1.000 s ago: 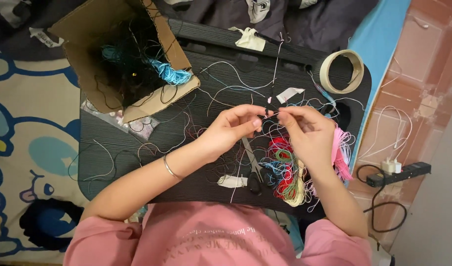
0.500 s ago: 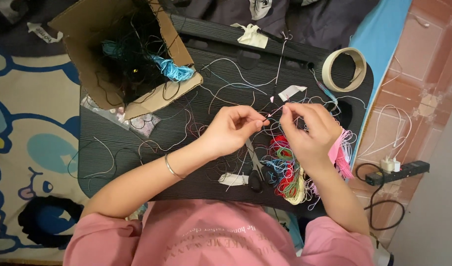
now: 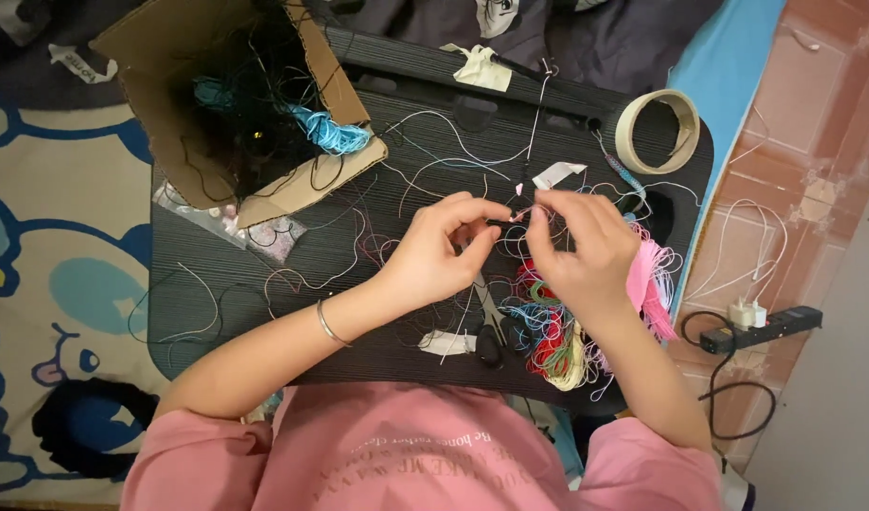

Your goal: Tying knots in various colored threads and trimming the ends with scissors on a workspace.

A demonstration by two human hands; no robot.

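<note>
**A:** Black woodgrain tabletop, thread everywhere. We've got both hands up in the middle of it: left hand and right hand meeting fingertip to fingertip over a fine thread with a tiny pinkish bead or knot sitting right above where they pinch. Both grips are closed down tight, thumb against forefinger, on that strand. We can't tell if there's a needle in there, too small.

**B:** Yeah, looks to us like the fiddly middle bit, threading or knotting, not the sorting stage. The thread runs up from our fingers toward the far edge, near the taped scrap.

**A:** Agreed. The bundle of coloured threads lies just under the right wrist, pink tassel beside it, scissors below the hands, half buried.

**B:** The next move, we'd guess, wants steady fingers and keeping tension on the strand so it doesn't slip. Tape roll is at the far right corner, cardboard box of tangled thread off to the far left, well apart from the work.
</note>
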